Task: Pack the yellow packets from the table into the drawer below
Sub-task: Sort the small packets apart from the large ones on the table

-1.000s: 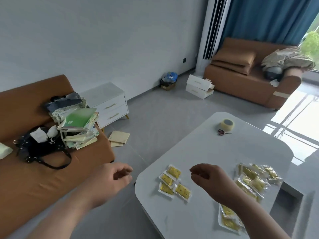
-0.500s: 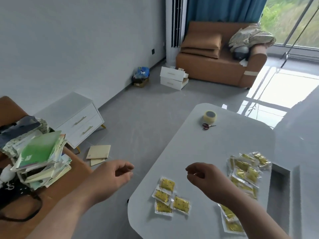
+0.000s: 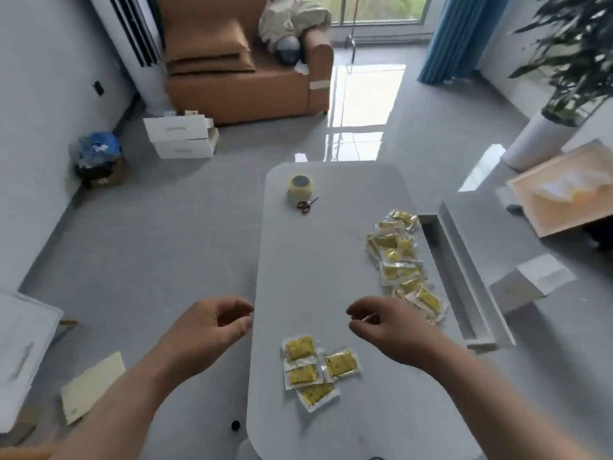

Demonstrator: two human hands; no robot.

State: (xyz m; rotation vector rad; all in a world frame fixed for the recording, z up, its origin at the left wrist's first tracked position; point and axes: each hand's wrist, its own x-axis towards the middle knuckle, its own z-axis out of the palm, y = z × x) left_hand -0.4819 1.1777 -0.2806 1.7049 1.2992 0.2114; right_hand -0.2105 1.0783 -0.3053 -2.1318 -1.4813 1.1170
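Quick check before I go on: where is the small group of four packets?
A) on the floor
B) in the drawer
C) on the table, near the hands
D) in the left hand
C: the four packets lie flat on the table, near the left hand and right hand, both empty.

One head-worn wide-angle view, facing forward and down

The camera stands above the near end of the table [image 3: 315,260] and looks along its length toward the sofa [image 3: 245,88] and window [image 3: 374,8] at the far side of the room; the table's near part is close, the left hand [image 3: 205,330] and right hand [image 3: 394,330] sit close under the lens with forearms entering from the bottom edge, the drawer [image 3: 454,277] lies to the right, and floor and walls bow outward toward the frame's edges
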